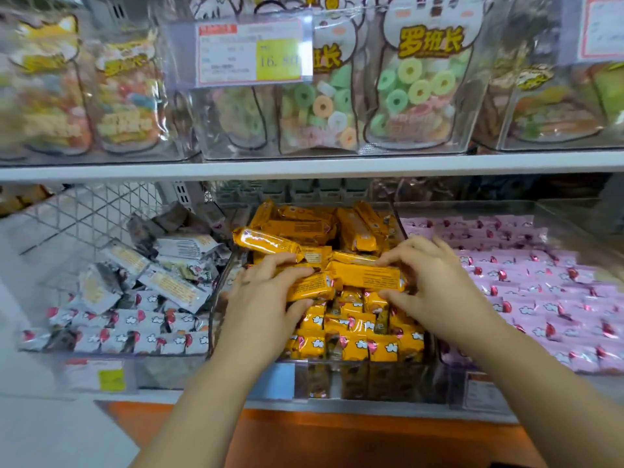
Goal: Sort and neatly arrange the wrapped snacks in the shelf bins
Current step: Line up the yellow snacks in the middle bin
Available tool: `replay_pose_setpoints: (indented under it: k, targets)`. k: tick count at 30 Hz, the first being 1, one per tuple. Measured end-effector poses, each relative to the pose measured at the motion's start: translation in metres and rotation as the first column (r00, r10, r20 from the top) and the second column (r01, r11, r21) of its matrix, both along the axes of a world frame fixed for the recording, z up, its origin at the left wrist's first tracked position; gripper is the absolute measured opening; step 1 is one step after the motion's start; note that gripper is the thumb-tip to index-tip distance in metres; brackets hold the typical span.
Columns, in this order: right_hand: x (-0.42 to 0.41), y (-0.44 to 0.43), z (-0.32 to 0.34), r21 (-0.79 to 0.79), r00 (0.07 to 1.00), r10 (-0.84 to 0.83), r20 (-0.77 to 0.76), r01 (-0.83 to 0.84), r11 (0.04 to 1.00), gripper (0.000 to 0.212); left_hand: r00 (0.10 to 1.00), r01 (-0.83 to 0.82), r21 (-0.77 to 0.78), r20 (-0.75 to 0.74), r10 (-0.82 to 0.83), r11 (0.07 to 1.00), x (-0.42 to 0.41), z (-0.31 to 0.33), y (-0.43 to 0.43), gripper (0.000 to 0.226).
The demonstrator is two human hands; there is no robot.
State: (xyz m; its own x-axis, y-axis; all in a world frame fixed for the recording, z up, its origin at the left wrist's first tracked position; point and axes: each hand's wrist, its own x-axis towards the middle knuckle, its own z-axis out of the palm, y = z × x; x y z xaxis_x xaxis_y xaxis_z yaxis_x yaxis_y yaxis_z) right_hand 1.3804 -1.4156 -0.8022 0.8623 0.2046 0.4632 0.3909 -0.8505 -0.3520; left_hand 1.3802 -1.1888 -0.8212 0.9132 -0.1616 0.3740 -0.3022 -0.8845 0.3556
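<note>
Middle bin (213, 319), front: orange snacks (354, 342) stand upright in tidy rows. Just behind, hands apart: left hand (263, 298) clamped on left bar (312, 287), right hand (439, 282) on right bar (368, 278). Both bars lie flat, probably lifted for standing into rows. Loose pile (304, 228) behind is unsorted.

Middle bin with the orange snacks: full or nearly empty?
Full: orange packs fill the bin, rowed at the front, heaped loosely behind, where left hand and right hand hold some.
</note>
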Motion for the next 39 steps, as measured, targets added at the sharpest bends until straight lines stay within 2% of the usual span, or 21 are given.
replay_pose_setpoints:
  k: [3, 6, 9, 11, 14, 20, 24, 28, 32, 34, 36, 39]
  targets:
    - [-0.002, 0.001, 0.000, 0.075, 0.999, 0.037, -0.034, -0.035, 0.997, 0.034, 0.999, -0.032, 0.012, 0.026, 0.032, 0.999, 0.002, -0.001, -0.005, 0.046]
    - [-0.005, 0.001, 0.005, 0.229, 0.998, 0.033, -0.044, -0.022, 0.973, 0.030, 0.997, -0.053, 0.012, 0.052, 0.052, 0.999, 0.005, -0.001, -0.006, 0.045]
    - [-0.008, 0.001, 0.010, 0.364, 1.000, -0.021, 0.022, 0.011, 0.931, 0.025, 0.996, -0.057, -0.004, 0.072, 0.058, 0.998, 0.010, 0.000, -0.010, 0.044]
    - [-0.012, 0.000, 0.015, 0.450, 0.996, -0.072, 0.046, 0.044, 0.892, 0.021, 0.995, -0.063, -0.010, 0.076, 0.063, 0.998, 0.013, 0.001, -0.013, 0.044]
    - [-0.018, -0.003, 0.022, 0.556, 0.993, -0.118, 0.001, 0.098, 0.825, 0.017, 0.996, -0.066, -0.001, 0.053, 0.066, 0.998, 0.017, 0.003, -0.015, 0.046]
    - [-0.029, -0.005, 0.028, 0.730, 0.995, -0.040, -0.095, 0.097, 0.676, 0.016, 0.999, -0.044, 0.024, 0.002, 0.044, 0.999, 0.011, 0.005, -0.011, 0.054]
    - [-0.035, -0.001, 0.030, 0.717, 0.994, -0.040, -0.106, 0.104, 0.690, 0.025, 0.999, -0.037, 0.044, -0.006, 0.037, 0.998, -0.001, 0.006, -0.009, 0.057]
    - [-0.039, 0.001, 0.029, 0.727, 0.995, -0.014, -0.094, 0.079, 0.682, 0.019, 1.000, -0.019, 0.009, 0.013, 0.019, 1.000, -0.011, 0.009, -0.009, 0.057]
    - [-0.045, -0.004, 0.033, 0.700, 0.999, -0.045, 0.018, 0.019, 0.714, 0.012, 0.996, 0.072, -0.075, 0.058, -0.068, 0.995, -0.020, 0.014, -0.015, 0.048]
    - [-0.049, -0.009, 0.038, 0.694, 0.996, -0.063, 0.064, 0.001, 0.720, 0.010, 0.990, 0.143, -0.098, 0.022, -0.142, 0.985, -0.027, 0.017, -0.022, 0.039]
    - [-0.052, -0.012, 0.039, 0.657, 0.994, -0.068, 0.083, -0.003, 0.754, 0.016, 0.972, 0.222, -0.071, -0.058, -0.226, 0.973, -0.033, 0.019, -0.030, 0.034]
    - [-0.052, -0.014, 0.036, 0.556, 0.999, -0.011, 0.045, -0.015, 0.831, 0.025, 0.954, 0.273, 0.084, -0.149, -0.259, 0.958, -0.038, 0.018, -0.041, 0.033]
